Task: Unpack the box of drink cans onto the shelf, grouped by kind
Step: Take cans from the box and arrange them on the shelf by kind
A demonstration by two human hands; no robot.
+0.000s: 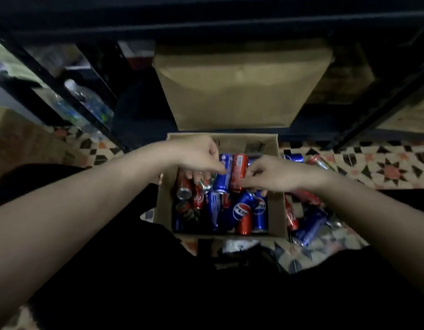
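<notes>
Reaching into the box on the floor, my left hand pinches a blue can, right hand clamps a red can; I should lift each clear separately.

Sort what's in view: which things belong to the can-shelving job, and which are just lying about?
Job: cardboard box; red and blue cans inside; loose cans on the floor; shelf frame; both hands, left, right.
Lying about: water bottle; patterned floor.
</notes>
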